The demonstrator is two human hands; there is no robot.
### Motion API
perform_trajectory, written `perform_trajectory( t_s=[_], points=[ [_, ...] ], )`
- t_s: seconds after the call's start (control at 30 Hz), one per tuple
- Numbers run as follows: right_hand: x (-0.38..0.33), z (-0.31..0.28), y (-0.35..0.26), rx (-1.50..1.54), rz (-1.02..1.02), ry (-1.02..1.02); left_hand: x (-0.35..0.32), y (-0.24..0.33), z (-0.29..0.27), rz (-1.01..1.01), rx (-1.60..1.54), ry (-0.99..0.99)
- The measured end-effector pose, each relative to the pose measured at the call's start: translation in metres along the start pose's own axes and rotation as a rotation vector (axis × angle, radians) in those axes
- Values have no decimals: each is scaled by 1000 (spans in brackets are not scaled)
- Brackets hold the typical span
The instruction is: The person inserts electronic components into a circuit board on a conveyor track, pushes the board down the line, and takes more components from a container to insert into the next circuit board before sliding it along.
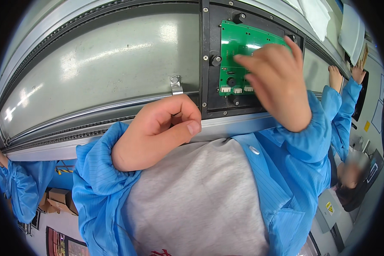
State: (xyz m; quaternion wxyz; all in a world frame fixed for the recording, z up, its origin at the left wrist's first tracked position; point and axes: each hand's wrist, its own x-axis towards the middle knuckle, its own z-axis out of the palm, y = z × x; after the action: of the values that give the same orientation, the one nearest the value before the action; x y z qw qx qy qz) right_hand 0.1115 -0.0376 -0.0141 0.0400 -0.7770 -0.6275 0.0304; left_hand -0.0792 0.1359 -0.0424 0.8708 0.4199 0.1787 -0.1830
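Note:
A green circuit board [237,36] lies in a black frame-like fixture [210,87] at the upper right of centre. White connectors [237,90] line its near edge, with a round black component [231,81] close by. My right hand [277,72] is over the board's right part and covers much of it. Its index finger and thumb are apart, the little finger is raised, and no object shows between them. My left hand [158,132] is curled closed by the near rail, left of the fixture. Whatever its fingers may hold is hidden.
Black knobs [216,60] stand around the board. A metal rail [243,124] with a chain runs along my side, and a metal bracket [175,84] sits left of the fixture. Another person's hands [335,77] are at the far right; a co-worker's blue sleeve [25,187] is at left.

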Motion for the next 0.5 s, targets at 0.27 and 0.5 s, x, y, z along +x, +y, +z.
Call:
perform_trajectory(
  t_s=[0.27,0.5],
  points=[
    [-48,4,13,188,258,124,1,-3,4,12,-15,0],
    [-64,17,28,77,368,250,8,-5,6,5,-24,22]
  ],
)
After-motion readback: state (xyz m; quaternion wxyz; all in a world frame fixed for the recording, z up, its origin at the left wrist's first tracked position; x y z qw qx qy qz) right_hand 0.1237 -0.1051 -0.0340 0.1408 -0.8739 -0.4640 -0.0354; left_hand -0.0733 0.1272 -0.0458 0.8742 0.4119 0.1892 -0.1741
